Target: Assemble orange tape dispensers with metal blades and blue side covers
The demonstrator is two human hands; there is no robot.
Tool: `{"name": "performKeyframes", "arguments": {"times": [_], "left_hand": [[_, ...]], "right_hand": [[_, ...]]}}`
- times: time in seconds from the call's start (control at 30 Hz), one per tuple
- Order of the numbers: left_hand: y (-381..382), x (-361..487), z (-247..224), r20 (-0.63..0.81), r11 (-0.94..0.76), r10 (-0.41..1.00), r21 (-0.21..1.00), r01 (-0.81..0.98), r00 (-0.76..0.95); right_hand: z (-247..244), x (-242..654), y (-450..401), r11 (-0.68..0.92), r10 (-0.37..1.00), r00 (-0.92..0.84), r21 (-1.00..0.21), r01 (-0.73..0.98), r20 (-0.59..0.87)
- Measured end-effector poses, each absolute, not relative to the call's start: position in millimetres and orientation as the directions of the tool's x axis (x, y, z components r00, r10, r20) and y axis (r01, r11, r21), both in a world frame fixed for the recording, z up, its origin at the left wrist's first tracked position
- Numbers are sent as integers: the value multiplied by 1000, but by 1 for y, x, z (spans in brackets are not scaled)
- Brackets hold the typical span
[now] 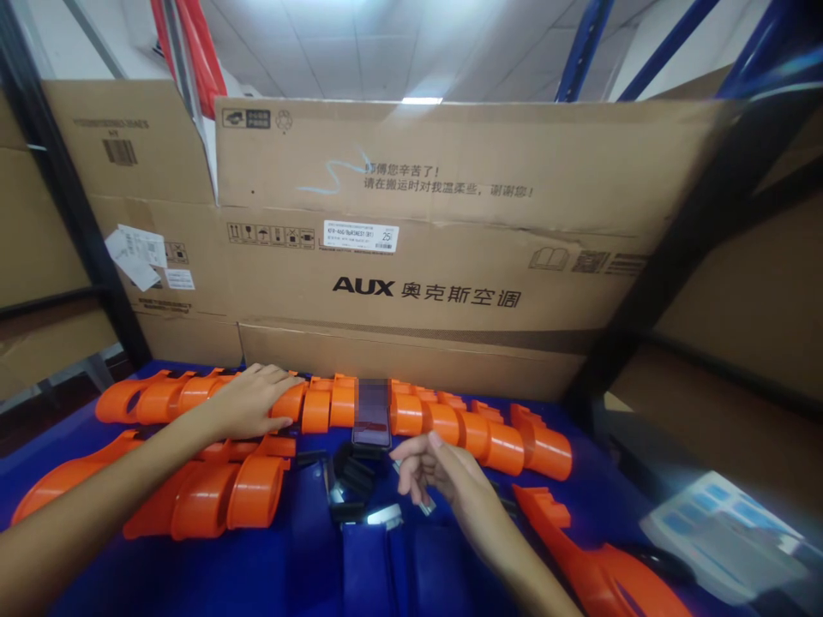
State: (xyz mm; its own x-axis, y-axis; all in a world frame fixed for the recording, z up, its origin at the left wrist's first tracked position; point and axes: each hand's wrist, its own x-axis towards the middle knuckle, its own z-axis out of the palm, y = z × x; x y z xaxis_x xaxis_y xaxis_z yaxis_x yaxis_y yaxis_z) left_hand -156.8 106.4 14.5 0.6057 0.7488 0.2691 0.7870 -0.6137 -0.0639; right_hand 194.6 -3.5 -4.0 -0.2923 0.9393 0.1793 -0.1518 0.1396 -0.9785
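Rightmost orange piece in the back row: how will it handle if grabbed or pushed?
The rightmost orange piece is probably stiff, as its curved wall keeps a clean shape. Likely light, since it looks like thin plastic. Its glossy surface could make it slippery.

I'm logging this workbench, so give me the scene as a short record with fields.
surface: blue table
behind it: cardboard printed AUX
back row: orange parts, side by side
nearer: more orange parts, at left and right
row's middle: phone
below phone: black pieces, loosely grouped
left hand: spread over the back row
right hand: curled, holding a small pale piece
lower right: plastic packet, contents unclear
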Motion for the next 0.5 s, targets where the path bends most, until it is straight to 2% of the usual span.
{"name": "performKeyframes", "arguments": {"times": [0.5], "left_hand": [[114, -99, -1, 231, -664, 717, -60, 745, 658]], "right_hand": [[1, 196, -6, 184, 941, -261, -972, -146, 217]]}}
